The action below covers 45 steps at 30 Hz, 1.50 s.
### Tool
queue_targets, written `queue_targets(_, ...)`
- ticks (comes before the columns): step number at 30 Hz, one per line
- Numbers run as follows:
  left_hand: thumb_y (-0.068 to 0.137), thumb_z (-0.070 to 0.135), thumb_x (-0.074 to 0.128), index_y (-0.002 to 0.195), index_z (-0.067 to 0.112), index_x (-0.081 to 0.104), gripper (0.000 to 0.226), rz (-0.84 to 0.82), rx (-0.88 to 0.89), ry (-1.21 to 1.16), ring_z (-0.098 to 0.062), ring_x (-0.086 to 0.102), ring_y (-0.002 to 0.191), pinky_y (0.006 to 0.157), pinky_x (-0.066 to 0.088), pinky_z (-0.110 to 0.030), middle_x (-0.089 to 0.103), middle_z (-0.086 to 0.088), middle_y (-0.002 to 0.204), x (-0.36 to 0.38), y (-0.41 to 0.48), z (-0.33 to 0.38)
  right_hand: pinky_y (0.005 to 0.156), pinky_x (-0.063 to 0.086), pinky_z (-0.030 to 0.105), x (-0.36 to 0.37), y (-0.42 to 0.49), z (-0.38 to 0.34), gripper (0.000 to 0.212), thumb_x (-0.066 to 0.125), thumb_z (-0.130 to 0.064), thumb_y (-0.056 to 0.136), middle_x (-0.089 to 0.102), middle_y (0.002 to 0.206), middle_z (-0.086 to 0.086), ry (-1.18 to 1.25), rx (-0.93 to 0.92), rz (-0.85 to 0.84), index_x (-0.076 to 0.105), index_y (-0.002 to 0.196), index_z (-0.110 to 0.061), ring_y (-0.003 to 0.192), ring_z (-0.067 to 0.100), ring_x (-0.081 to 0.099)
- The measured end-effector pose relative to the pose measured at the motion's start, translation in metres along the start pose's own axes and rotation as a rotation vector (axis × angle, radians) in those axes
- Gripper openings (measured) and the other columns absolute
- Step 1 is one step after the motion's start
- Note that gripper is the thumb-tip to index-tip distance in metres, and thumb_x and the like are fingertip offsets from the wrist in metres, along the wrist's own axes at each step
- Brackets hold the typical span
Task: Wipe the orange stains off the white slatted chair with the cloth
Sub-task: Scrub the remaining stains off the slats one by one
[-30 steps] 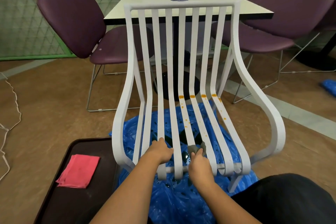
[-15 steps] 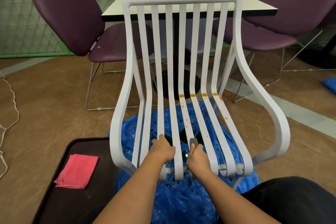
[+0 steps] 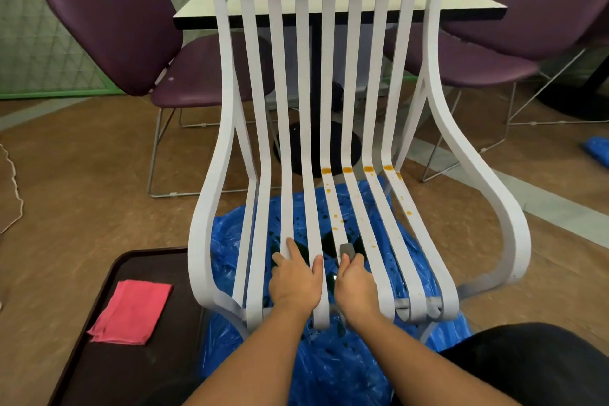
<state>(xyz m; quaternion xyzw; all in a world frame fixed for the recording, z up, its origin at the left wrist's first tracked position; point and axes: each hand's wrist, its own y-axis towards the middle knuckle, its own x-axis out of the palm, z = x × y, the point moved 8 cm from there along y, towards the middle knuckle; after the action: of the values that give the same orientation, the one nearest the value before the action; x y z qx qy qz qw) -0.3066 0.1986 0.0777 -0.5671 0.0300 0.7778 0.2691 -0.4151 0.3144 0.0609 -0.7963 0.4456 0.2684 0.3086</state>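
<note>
Wiping barely begun: right hand (image 3: pixel 354 283) fingers pinch a grey cloth (image 3: pixel 347 249) on a slat, orange stains (image 3: pixel 357 170) beyond fingertips untouched; left hand (image 3: pixel 295 280) spread flat on chair (image 3: pixel 227 155).

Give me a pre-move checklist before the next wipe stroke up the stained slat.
1. Gray cloth gripped in right hand: ok.
2. Cloth on a stained slat: ok, front end of the seat.
3. Left hand bracing the white chair: ok, fingers over a slat.
4. Orange stains gone: not ok, four blobs remain at the seat bend plus specks.
5. Blue plastic sheet under the seat: ok.
6. Cloth damp: cannot tell.
</note>
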Motion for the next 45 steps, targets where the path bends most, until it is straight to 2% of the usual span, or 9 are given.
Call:
queue_targets(4, 0.098, 0.067, 0.026, 0.159, 0.022, 0.005, 0.079, 0.067, -0.006, 0.027, -0.026, 0.057, 0.104, 0.067, 0.041, -0.032, 0.042, -0.015, 0.133, 0.0, -0.003, 0.002, 0.07, 0.054, 0.038, 0.001, -0.036, 0.02, 0.034, 0.027, -0.04, 0.105, 0.063, 0.09, 0.0, 0.063, -0.057, 0.139, 0.048, 0.123, -0.02, 0.08, 0.017, 0.062)
queue_targets(8, 0.099, 0.066, 0.026, 0.16, 0.022, 0.005, 0.078, 0.082, -0.012, 0.034, -0.026, 0.058, 0.103, 0.067, 0.041, -0.031, 0.043, -0.015, 0.132, -0.001, -0.004, 0.001, 0.089, 0.049, 0.038, 0.003, -0.057, 0.025, 0.048, 0.033, -0.034, 0.105, 0.059, 0.114, 0.007, 0.023, -0.092, 0.208, 0.034, 0.149, -0.016, 0.104, 0.024, 0.057)
queue_targets(11, 0.099, 0.066, 0.028, 0.16, 0.022, 0.006, 0.078, 0.082, -0.012, 0.006, -0.026, 0.058, 0.102, 0.068, 0.04, -0.031, 0.043, -0.014, 0.131, -0.002, -0.004, 0.0, 0.08, 0.051, 0.039, -0.001, -0.043, 0.01, 0.046, 0.031, -0.037, 0.105, 0.059, 0.115, 0.01, -0.054, -0.08, 0.185, 0.034, 0.148, -0.018, 0.095, 0.025, 0.06)
queue_targets(14, 0.098, 0.065, 0.033, 0.158, 0.024, 0.008, 0.077, 0.063, -0.023, -0.05, -0.027, 0.058, 0.101, 0.068, 0.042, -0.033, 0.042, -0.014, 0.132, -0.002, -0.002, -0.002, 0.068, 0.043, 0.036, 0.0, -0.014, -0.008, 0.042, 0.03, -0.037, 0.106, 0.054, 0.119, 0.013, -0.15, -0.047, 0.026, 0.03, 0.144, -0.018, 0.083, 0.024, 0.055)
queue_targets(17, 0.096, 0.064, 0.041, 0.156, 0.026, 0.012, 0.077, 0.032, -0.055, -0.115, -0.027, 0.058, 0.091, 0.066, 0.044, -0.034, 0.04, -0.014, 0.134, -0.003, 0.002, -0.002, 0.072, 0.044, 0.037, 0.001, 0.0, -0.017, 0.041, 0.031, -0.035, 0.106, 0.051, 0.123, 0.017, -0.162, -0.025, -0.076, 0.03, 0.142, -0.016, 0.092, 0.03, 0.058)
queue_targets(23, 0.094, 0.064, 0.047, 0.155, 0.026, 0.012, 0.081, -0.018, -0.071, -0.131, -0.022, 0.051, 0.077, 0.057, 0.039, -0.031, 0.042, -0.014, 0.136, -0.008, 0.012, -0.002, 0.066, 0.043, 0.035, -0.001, -0.021, -0.003, 0.044, 0.029, -0.042, 0.106, 0.056, 0.119, 0.009, -0.167, -0.007, 0.053, 0.031, 0.145, -0.021, 0.094, 0.027, 0.062)
queue_targets(25, 0.093, 0.066, 0.047, 0.155, 0.025, 0.013, 0.081, -0.002, -0.064, -0.12, -0.022, 0.052, 0.079, 0.056, 0.039, -0.031, 0.042, -0.014, 0.136, -0.01, 0.014, -0.001, 0.066, 0.045, 0.036, 0.0, -0.028, 0.001, 0.045, 0.03, -0.043, 0.105, 0.056, 0.12, 0.009, -0.164, -0.007, 0.086, 0.031, 0.145, -0.021, 0.095, 0.026, 0.062)
queue_targets(30, 0.092, 0.068, 0.041, 0.152, 0.027, 0.019, 0.076, 0.121, 0.013, -0.098, -0.029, 0.061, 0.098, 0.069, 0.058, -0.04, 0.035, -0.015, 0.141, -0.008, 0.01, 0.001, 0.072, 0.046, 0.037, 0.003, -0.022, 0.001, 0.044, 0.029, -0.042, 0.105, 0.055, 0.125, 0.01, -0.191, 0.018, 0.052, 0.033, 0.142, -0.017, 0.101, 0.027, 0.062)
queue_targets(45, 0.098, 0.064, 0.032, 0.157, 0.027, 0.015, 0.072, 0.177, -0.003, -0.028, -0.027, 0.06, 0.108, 0.079, 0.05, -0.035, 0.03, -0.015, 0.148, -0.002, 0.011, 0.002, 0.065, 0.04, 0.036, 0.014, 0.058, -0.042, 0.041, 0.029, -0.039, 0.105, 0.057, 0.12, 0.017, -0.323, -0.079, 0.03, 0.036, 0.133, -0.009, 0.095, 0.032, 0.063)
